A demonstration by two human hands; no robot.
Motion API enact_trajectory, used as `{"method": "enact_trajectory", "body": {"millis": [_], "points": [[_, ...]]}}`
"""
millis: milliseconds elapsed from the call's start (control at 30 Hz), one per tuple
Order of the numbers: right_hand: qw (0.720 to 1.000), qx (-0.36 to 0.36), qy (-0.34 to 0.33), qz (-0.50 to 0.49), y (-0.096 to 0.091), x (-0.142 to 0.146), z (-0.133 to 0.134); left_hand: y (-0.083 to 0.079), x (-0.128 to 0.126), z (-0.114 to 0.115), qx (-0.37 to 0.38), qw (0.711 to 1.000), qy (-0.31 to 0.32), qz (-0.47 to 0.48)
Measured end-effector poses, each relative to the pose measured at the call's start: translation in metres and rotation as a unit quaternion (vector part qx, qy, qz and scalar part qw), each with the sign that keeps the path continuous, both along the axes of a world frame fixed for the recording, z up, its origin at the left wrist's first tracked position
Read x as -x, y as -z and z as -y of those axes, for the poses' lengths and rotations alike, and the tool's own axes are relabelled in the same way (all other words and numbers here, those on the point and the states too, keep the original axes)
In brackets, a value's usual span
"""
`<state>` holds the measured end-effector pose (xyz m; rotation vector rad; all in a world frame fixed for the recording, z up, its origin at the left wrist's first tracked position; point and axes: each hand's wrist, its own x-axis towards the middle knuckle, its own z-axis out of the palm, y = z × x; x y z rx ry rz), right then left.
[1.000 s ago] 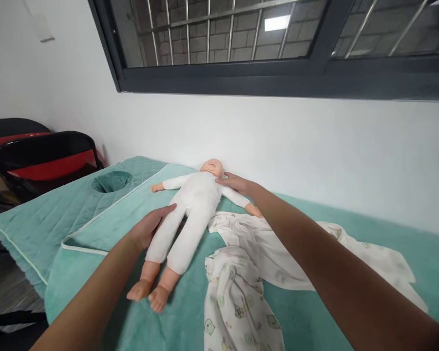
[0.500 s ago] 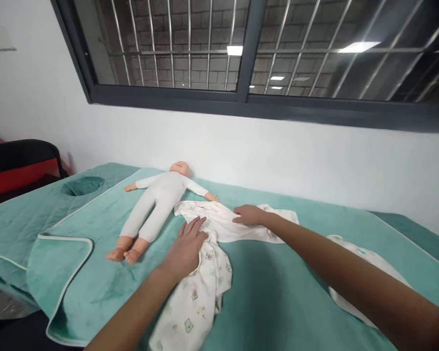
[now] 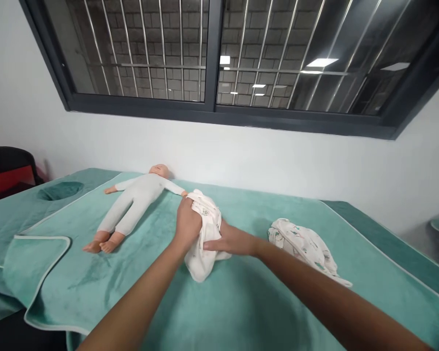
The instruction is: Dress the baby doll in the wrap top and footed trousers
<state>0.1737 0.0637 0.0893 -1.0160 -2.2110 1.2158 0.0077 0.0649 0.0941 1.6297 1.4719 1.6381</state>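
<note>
Both hands grip a bunched white printed baby garment [image 3: 203, 263], held over the middle of the green bed. My left hand [image 3: 187, 222] is closed around its upper left side. On the lower right side, my right hand [image 3: 234, 239] clasps the cloth, its thumb across the front. Folds hide most of my fingers and the garment's exact shape. A baby doll [image 3: 139, 195] in a white bodysuit lies on its back to the left, arms spread, one hand close to my left hand. To the right, a second white printed garment [image 3: 303, 243] lies crumpled, partly behind my right forearm.
A green towel-like cover [image 3: 263, 312] with pale edging lies over the bed, its left corner folded. A hole [image 3: 60, 190] opens in the bed's left end. The white wall [image 3: 241, 156] and barred window [image 3: 212, 112] are behind. A black-and-red chair [image 3: 10, 170] stands far left.
The garment that lay spread out, with its patterned part toward me, is now gathered into a bundle between both hands. My right hand moved in beside my left. The view shifted right.
</note>
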Motion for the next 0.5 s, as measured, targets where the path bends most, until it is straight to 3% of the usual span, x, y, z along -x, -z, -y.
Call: {"method": "enact_trajectory", "body": {"millis": [100,167,233,300,400,500], "points": [[0.983,0.131,0.002,-0.127,0.017,0.024,0.013,-0.010,0.008,0.025,0.015,0.995,0.094,0.040],[0.959,0.172,0.040,-0.221,0.020,0.044,0.018,-0.002,0.021,0.039,0.010,0.991,0.132,0.023],[0.929,0.184,0.071,-0.314,0.022,0.065,0.020,0.016,0.036,0.048,-0.002,0.992,0.129,-0.014],[0.897,0.221,0.059,-0.377,0.026,0.085,0.021,0.038,0.051,0.055,-0.014,0.997,0.064,-0.048],[0.873,0.309,-0.062,-0.371,0.043,0.107,0.021,0.068,0.076,0.072,0.007,0.995,-0.101,-0.023],[0.898,0.310,-0.146,-0.276,0.069,0.107,0.015,0.093,0.108,0.107,0.070,0.970,-0.232,0.018]]}}
